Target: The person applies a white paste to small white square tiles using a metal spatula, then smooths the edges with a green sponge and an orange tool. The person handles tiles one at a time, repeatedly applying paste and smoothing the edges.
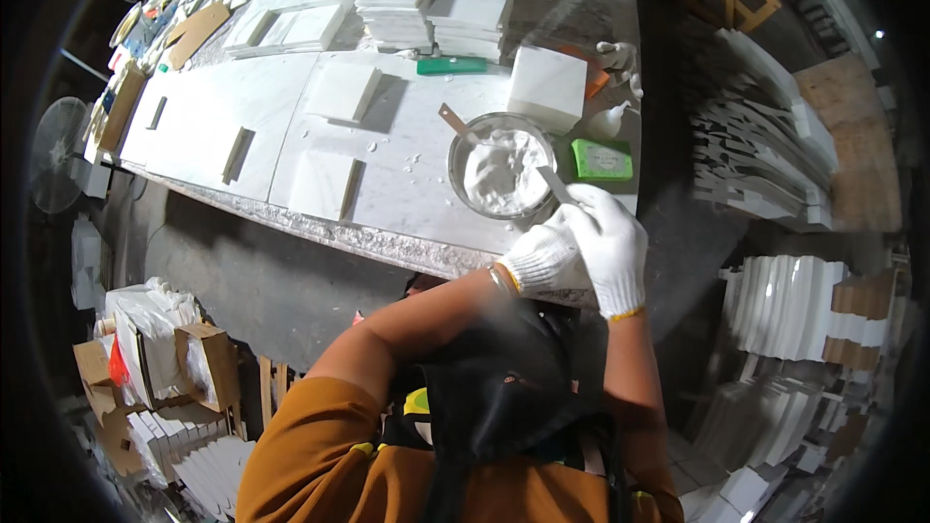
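A clear round bowl of white paste stands near the table's right end. My right hand, in a white knit glove, is closed around a putty knife whose blade reaches over the bowl's near right rim into the paste. Against it, just below the bowl, is my left hand, gloved too. Its fingers curl in toward the right hand, and what they hold, if anything, is hidden. A second scraper with a light handle leans on the bowl's far left rim.
A green box, a white bottle and a white block stand beside the bowl. Marble pieces lie to the left on the marble table. Tile stacks rise behind a green bar. Several slabs stand on the right.
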### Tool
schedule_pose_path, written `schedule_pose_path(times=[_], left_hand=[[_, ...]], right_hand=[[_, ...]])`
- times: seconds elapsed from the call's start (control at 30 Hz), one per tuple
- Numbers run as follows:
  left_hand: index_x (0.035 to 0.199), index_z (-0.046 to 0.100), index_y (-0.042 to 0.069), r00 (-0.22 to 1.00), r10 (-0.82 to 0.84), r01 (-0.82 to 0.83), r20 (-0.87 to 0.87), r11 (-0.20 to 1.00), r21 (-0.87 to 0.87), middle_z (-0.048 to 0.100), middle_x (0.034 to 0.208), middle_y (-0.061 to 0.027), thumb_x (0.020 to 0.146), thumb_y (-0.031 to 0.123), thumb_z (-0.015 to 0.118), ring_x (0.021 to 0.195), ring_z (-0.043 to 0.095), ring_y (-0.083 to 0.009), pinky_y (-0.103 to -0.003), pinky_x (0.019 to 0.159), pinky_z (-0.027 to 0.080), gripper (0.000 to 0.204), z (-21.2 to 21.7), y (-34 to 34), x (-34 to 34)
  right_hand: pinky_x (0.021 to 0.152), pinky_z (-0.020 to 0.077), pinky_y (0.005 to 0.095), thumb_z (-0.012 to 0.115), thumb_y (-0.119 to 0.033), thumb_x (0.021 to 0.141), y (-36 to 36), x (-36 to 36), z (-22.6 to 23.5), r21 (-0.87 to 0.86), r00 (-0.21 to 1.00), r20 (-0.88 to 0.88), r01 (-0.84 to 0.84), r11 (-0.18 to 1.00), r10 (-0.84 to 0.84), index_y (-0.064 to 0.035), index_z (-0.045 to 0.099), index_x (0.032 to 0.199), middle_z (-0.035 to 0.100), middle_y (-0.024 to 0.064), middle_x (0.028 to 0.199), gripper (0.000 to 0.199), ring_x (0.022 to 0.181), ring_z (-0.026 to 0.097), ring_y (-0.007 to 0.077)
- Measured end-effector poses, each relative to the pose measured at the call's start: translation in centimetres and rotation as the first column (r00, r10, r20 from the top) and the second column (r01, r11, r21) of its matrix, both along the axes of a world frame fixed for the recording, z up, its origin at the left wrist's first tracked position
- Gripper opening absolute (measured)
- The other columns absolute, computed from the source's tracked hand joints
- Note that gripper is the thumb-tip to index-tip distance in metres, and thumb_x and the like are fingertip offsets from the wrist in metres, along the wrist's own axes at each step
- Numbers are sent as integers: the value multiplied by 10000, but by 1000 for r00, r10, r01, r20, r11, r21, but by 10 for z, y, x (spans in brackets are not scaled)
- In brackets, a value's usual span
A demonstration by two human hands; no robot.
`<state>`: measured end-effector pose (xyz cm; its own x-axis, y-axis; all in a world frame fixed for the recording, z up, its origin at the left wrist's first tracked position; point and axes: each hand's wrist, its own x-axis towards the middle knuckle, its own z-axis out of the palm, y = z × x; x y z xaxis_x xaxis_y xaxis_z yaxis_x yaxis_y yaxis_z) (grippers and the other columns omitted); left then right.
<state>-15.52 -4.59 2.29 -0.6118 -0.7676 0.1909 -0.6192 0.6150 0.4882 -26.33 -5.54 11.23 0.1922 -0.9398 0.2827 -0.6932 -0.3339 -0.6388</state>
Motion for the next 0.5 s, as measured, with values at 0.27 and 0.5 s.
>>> schedule_pose_path(times=[0.27, 0.5], left_hand=[[1157, 652, 66, 962, 35, -31, -272, 999, 20, 674, 1069, -124, 880, 329, 590, 1027, 640, -301, -404, 928, 493, 387, -52, 9, -7], [1301, 474, -12, 940, 65, -38, -335, 995, 88, 416, 1383, -226, 770, 359, 722, 1186, 535, -380, -463, 875, 528, 693, 27, 0, 13]], right_hand=[[685, 528, 418, 647, -355, 867, -30, 30, -17, 155, 946, -312, -35, 987, 82, -183, 716, 934, 690, 95, 875, 197, 800, 676, 298], [749, 534, 328, 698, -181, 871, -49, -18, 25, 25, 991, -18, 132, 991, -132, -88, 725, 952, 695, 89, 924, 126, 846, 687, 246]])
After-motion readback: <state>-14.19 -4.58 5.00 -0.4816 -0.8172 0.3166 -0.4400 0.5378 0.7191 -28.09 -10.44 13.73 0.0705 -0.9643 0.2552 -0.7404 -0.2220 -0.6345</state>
